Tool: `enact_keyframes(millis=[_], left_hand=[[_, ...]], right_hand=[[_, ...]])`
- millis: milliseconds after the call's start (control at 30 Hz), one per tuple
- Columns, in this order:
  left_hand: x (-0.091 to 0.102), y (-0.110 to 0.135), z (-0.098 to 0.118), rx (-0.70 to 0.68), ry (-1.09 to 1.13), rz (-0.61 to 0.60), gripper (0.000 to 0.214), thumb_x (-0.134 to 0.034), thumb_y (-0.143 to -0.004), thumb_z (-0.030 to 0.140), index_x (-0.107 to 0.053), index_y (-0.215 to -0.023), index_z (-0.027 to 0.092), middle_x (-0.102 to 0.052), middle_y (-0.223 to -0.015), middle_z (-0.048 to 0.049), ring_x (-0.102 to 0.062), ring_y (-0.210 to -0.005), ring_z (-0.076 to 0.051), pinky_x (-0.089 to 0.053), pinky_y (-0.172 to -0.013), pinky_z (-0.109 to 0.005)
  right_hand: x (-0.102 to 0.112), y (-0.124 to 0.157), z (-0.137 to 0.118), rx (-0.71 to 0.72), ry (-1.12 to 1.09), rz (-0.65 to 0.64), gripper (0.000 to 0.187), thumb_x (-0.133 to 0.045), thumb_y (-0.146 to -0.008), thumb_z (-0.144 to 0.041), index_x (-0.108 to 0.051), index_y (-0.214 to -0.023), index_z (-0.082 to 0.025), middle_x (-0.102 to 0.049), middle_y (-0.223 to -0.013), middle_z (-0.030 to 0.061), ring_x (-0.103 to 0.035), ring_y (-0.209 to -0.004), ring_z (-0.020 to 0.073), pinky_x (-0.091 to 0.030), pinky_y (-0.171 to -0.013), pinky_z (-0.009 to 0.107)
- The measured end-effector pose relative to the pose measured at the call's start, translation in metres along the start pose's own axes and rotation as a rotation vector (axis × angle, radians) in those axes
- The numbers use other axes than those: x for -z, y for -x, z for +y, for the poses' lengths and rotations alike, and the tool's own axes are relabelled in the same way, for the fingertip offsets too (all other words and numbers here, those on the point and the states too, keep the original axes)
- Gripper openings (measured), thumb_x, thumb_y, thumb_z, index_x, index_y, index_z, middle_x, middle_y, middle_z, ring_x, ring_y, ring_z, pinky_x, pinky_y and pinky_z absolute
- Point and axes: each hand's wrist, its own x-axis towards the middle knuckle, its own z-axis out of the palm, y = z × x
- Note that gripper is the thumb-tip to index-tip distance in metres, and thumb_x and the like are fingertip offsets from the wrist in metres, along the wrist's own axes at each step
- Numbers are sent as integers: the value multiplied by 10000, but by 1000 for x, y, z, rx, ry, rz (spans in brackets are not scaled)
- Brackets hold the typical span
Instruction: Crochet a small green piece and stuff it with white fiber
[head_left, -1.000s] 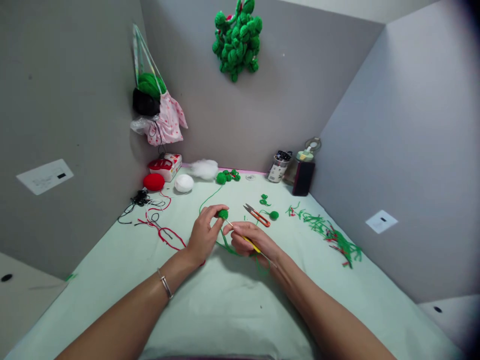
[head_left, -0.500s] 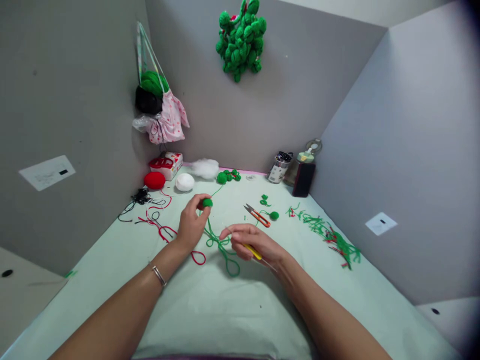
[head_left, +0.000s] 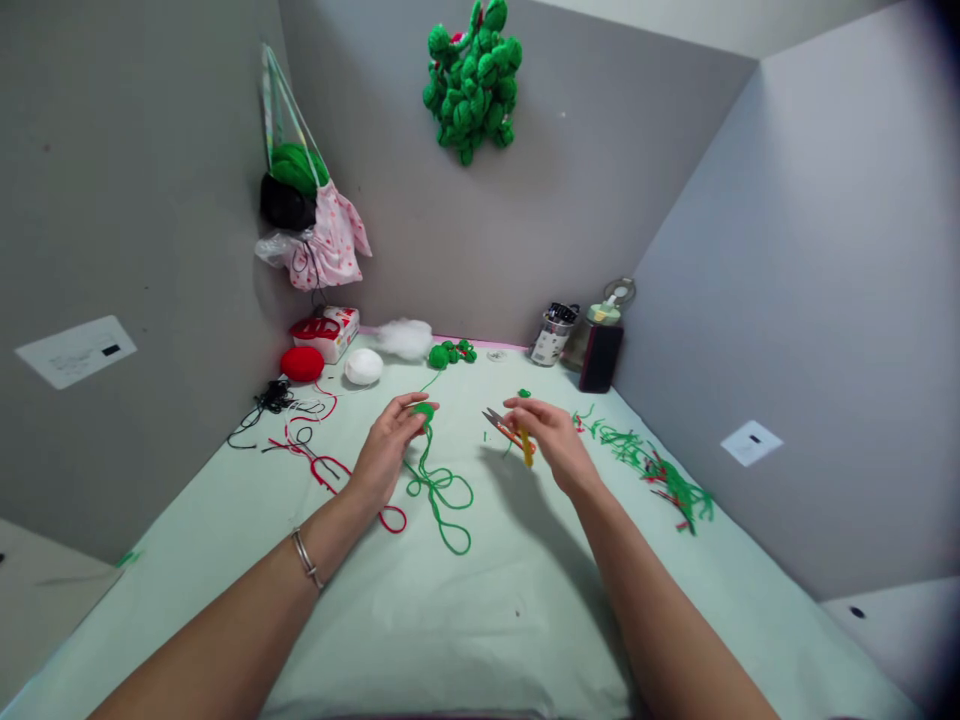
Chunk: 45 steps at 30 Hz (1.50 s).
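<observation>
My left hand [head_left: 390, 445] pinches a small green crocheted piece [head_left: 424, 411] just above the pale green table [head_left: 465, 600]. A loose tail of green yarn [head_left: 442, 495] runs from that piece and lies in loops on the table. My right hand [head_left: 551, 440] is closed around a yellow-handled crochet hook [head_left: 526, 447], held over the orange thread snips [head_left: 504, 427] that lie on the table. My left wrist wears a silver bangle [head_left: 304, 558].
Red and black yarn strands [head_left: 307, 450] lie at the left; green and red yarn scraps [head_left: 652, 468] at the right. At the back stand a red yarn ball [head_left: 302, 363], white ball [head_left: 364, 366], stuffing [head_left: 405, 338], green pieces [head_left: 450, 352], a cup [head_left: 550, 340], and a dark box [head_left: 600, 357].
My right hand moved with the hook from the table's middle up and right to above the snips. My left hand drew the green piece left, leaving the yarn tail looped on the table.
</observation>
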Motion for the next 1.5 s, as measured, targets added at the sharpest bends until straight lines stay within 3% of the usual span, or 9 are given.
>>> enact_keyframes(millis=[100, 200, 267, 367, 433, 600, 767, 967, 1500], left_hand=[[-11, 9, 2, -1, 16, -53, 335, -775, -830, 322, -747, -1145, 209, -787, -1152, -87, -690, -1069, -232, -519, -979, -370], [-18, 15, 1, -16, 0, -74, 290, -798, -810, 327, -761, -1077, 220, -779, -1145, -72, -684, -1099, -241, -509, -996, -361], [-19, 16, 0, -22, -20, -80, 265, -803, -822, 331, -765, -1061, 225, -773, -1098, -56, -686, -1079, -238, -509, -995, -360], [-17, 15, -3, -22, -45, -83, 238, -781, -877, 327, -746, -1077, 204, -756, -1050, -48, -691, -1036, -236, -530, -975, -399], [-15, 13, -6, -12, -58, -85, 229, -750, -931, 326, -718, -1102, 176, -743, -1066, -56, -697, -1021, -237, -556, -949, -439], [-16, 15, -15, 37, -81, -123, 226, -707, -988, 329, -692, -1132, 154, -726, -1075, -58, -711, -913, -209, -610, -840, -418], [-18, 19, -17, 39, -87, -167, 225, -712, -985, 303, -684, -1153, 155, -725, -1083, -57, -719, -936, -217, -611, -867, -435], [-15, 16, -21, 27, -130, -208, 260, -696, -997, 340, -695, -1185, 161, -729, -1135, -75, -715, -995, -233, -605, -896, -454], [-9, 8, -36, 9, -316, -233, 309, -684, -1007, 354, -676, -1254, 171, -709, -1236, -99, -715, -1021, -239, -623, -871, -444]], right_hand=[[-14, 7, 6, 22, 99, -10, 348, -838, -778, -424, -720, -1033, -218, -735, -1170, 118, -640, -1139, 282, -514, -1003, 434], [-36, 23, 8, -2, 117, -162, 423, -784, -843, -477, -692, -1170, -225, -744, -1212, 116, -663, -1190, 271, -510, -1046, 434], [-48, 33, 9, -28, 106, -284, 476, -808, -817, -509, -693, -1185, -230, -770, -1116, 86, -709, -1087, 255, -560, -954, 401], [-55, 40, 8, -53, 112, -407, 392, -804, -818, -558, -752, -932, -187, -744, -777, 40, -688, -741, 209, -562, -745, 354], [-54, 38, 5, -25, 110, -364, 399, -747, -870, -575, -726, -780, -187, -691, -699, 25, -629, -692, 183, -530, -734, 339], [-51, 37, -7, 69, 52, -176, 354, -646, -921, -548, -660, -794, -217, -709, -1026, 65, -645, -892, 192, -518, -791, 323], [-52, 38, -9, 26, 124, -181, 258, -651, -912, -481, -608, -915, -226, -704, -1017, 30, -510, -566, 102, -405, -548, 272], [-52, 32, 8, 12, 336, -310, 263, -679, -866, -414, -652, -725, -193, -526, -585, -44, -435, -569, 131, -319, -568, 276], [-76, 61, 0, 43, 485, -312, 207, -510, -884, -326, -486, -701, -235, -447, -620, -43, -386, -595, 147, -279, -604, 287]])
